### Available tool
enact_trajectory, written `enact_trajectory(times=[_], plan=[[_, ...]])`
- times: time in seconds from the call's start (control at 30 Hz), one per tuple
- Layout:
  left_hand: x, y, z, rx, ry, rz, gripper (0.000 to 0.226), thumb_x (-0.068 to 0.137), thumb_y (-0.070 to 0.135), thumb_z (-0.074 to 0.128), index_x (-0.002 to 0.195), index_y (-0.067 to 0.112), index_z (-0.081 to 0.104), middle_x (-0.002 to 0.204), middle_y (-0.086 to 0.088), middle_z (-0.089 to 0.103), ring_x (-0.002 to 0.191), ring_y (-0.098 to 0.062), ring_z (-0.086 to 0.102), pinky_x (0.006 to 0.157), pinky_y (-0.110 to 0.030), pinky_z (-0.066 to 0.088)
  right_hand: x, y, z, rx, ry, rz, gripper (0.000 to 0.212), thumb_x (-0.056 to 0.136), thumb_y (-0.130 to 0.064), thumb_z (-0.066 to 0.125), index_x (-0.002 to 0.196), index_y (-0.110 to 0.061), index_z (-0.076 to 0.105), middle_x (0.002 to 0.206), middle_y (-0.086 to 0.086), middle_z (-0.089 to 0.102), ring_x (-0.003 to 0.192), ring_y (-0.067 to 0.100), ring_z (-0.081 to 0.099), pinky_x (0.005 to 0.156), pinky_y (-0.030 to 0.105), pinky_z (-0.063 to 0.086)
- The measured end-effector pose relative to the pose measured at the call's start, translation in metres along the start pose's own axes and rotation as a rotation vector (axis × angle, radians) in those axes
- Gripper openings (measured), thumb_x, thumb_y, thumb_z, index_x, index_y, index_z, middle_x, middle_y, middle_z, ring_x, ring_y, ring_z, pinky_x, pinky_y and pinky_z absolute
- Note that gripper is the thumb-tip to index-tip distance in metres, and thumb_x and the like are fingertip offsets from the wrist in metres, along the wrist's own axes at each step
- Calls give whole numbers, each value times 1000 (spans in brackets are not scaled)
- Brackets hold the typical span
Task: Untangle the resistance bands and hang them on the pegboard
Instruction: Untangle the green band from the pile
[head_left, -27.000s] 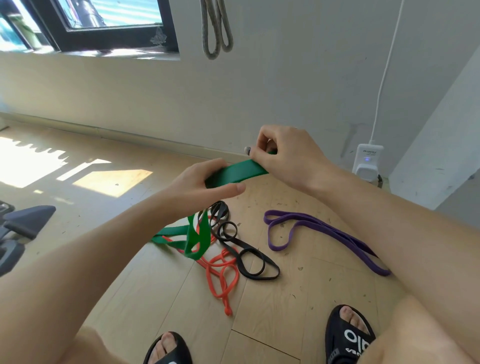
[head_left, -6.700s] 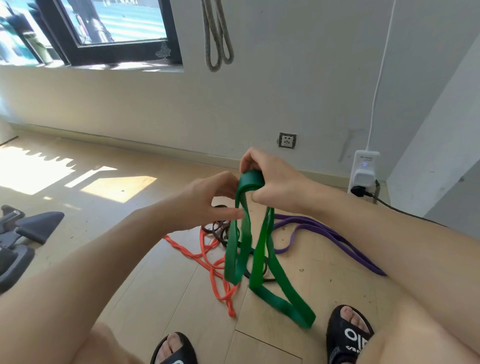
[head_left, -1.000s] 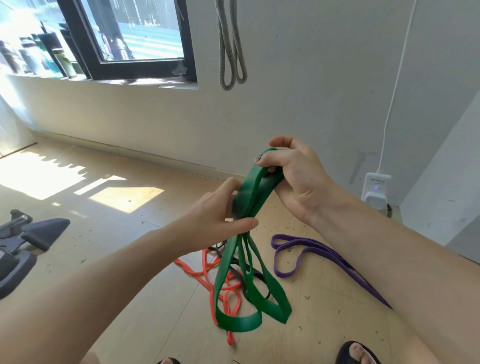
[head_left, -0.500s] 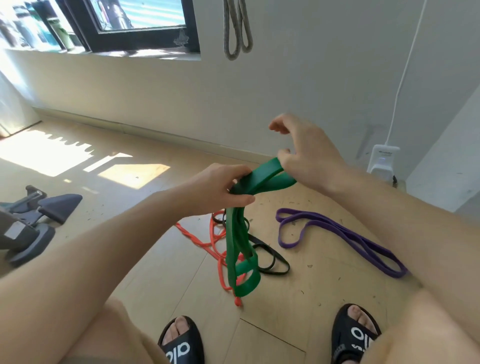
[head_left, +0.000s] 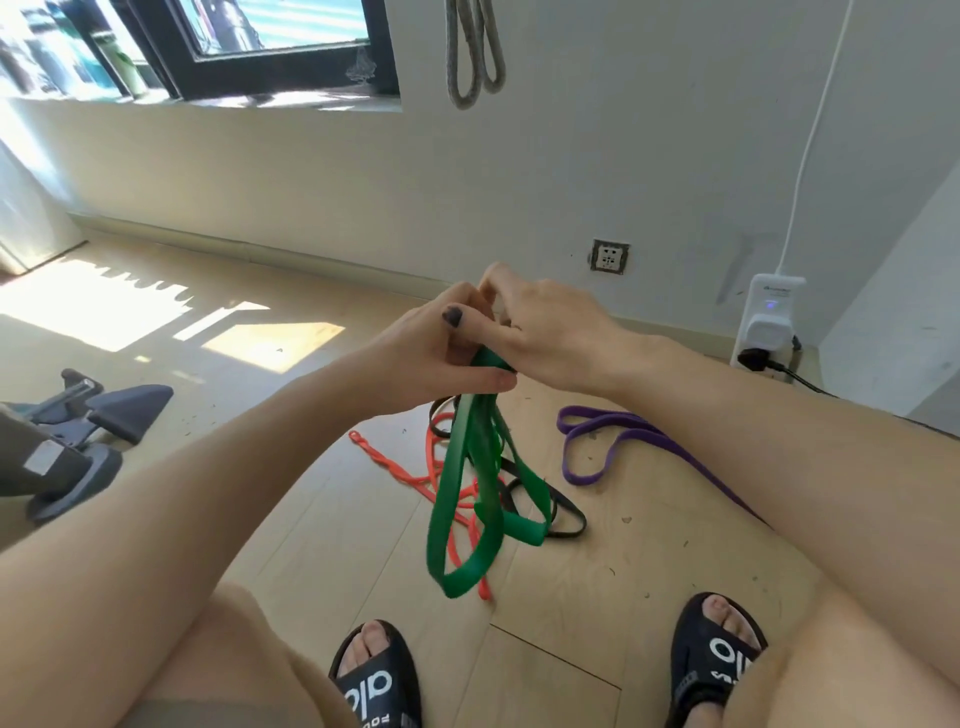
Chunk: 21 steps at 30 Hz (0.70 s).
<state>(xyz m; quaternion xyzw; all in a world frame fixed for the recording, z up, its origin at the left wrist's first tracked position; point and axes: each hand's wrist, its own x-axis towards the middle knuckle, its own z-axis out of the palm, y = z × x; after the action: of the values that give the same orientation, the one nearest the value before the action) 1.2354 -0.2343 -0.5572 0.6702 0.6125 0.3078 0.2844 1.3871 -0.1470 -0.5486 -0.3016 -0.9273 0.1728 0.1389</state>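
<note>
Head view. I see the left hand (head_left: 436, 353) and the right hand (head_left: 540, 332) meeting at mid-height, knuckle to knuckle, both with fingers curled round the top of the green band (head_left: 467, 493). The left thumb presses the flat strap just below the grip; a dark-painted nail shows on top of that hand. The right fingers are largely hidden behind the left, so I cannot tell how they lie.

Below the hands the green band hangs in several broad, flat, smooth loops, the lowest one ending near the floor (head_left: 597, 597).

Under and just behind those loops lie the orange band (head_left: 395, 470), narrow and twisted, and the black band (head_left: 563, 512), thin; the two cross each other. Right of the hands and well apart from that pile, the purple band (head_left: 608, 441) lies in its own long loop. Bare pale wood planking, speckled with debris, opens toward the sandals (head_left: 376, 680).

Left of the hands stands a dark machine base (head_left: 78, 441). Beyond them the wall (head_left: 597, 156) carries a hung grey band (head_left: 475, 52), a socket (head_left: 609, 256) and a white plug-in unit (head_left: 771, 322).
</note>
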Motion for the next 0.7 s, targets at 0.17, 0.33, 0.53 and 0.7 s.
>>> enact_trajectory(times=[0.17, 0.33, 0.53, 0.7], plan=[[1, -10, 12, -50, -128, -54, 46, 81, 14, 84, 112, 24, 51, 107, -2, 73, 102, -14, 73, 94, -36, 60, 1, -1, -10, 353, 96, 89, 62, 85, -81, 53, 106, -22, 52, 77, -7, 65, 70, 10, 61, 61, 30, 42], [3, -21, 17, -66, -118, -90, 37, 82, 19, 82, 108, 14, 56, 102, 1, 77, 101, -14, 74, 94, -44, 60, -7, -2, -33, 355, 74, 61, 60, 78, -69, 75, 110, -23, 53, 95, -6, 63, 83, 9, 61, 66, 28, 48], [0, -27, 6, -77, -142, -120, 39, 87, 15, 77, 119, 16, 54, 107, -5, 77, 102, -23, 74, 95, -50, 59, -18, 22, -41, 141, -100, 67, 39, 75, -48, 85, 103, -26, 69, 91, -6, 69, 83, 13, 66, 72, 33, 54], [2, -28, 12, 6, -214, -152, 54, 87, 25, 79, 133, 27, 51, 109, 0, 71, 102, -16, 72, 96, -42, 59, -19, 36, -39, 285, -59, 105, 32, 80, -53, 81, 97, -28, 72, 86, -4, 70, 79, 14, 64, 68, 29, 48]])
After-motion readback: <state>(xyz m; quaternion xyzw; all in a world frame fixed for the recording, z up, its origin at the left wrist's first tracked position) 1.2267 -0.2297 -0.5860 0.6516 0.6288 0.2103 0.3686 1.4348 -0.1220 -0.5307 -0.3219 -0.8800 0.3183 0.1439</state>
